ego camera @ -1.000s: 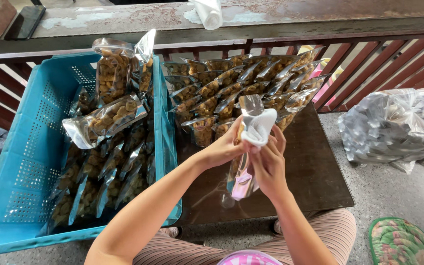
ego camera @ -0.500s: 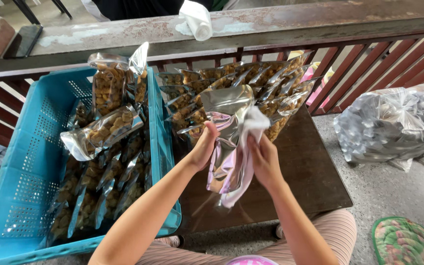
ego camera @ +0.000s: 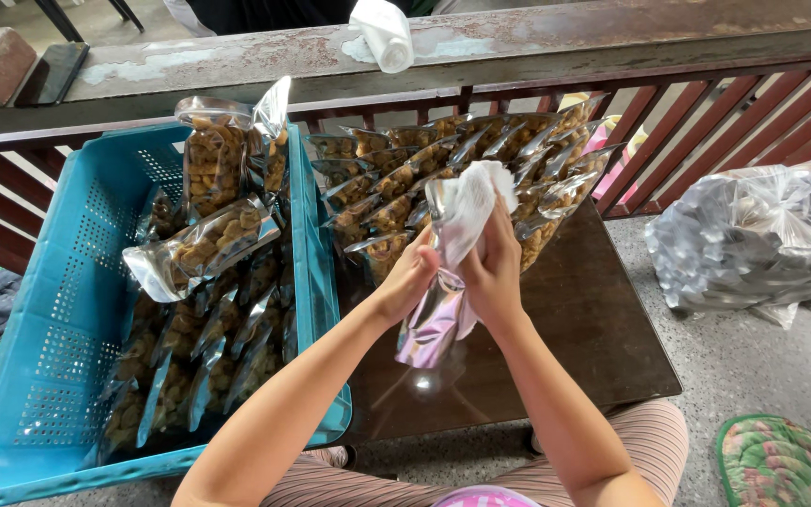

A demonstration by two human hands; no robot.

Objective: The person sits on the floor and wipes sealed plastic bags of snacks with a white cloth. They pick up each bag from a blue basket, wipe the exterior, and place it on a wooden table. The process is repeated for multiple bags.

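My left hand (ego camera: 407,280) and my right hand (ego camera: 492,268) both grip one silver foil snack pouch (ego camera: 436,314) above a dark brown table (ego camera: 574,338). A white cloth (ego camera: 473,205) is pressed against the pouch's upper part under my right hand's fingers. The pouch hangs tilted, its lower end pointing toward me. Just beyond my hands, several filled pouches of brown snacks (ego camera: 405,178) lie in overlapping rows on the table.
A teal plastic crate (ego camera: 58,347) at the left holds several filled pouches (ego camera: 204,244). A wooden railing (ego camera: 518,52) with a rolled white cloth (ego camera: 382,33) runs across the back. A large clear bag of silver pouches (ego camera: 753,244) lies at right, a patterned mat (ego camera: 781,465) below.
The pouch has been turned and lowered in my hands, and the white cloth has shifted from its top to its side. My hands stay together over the table.
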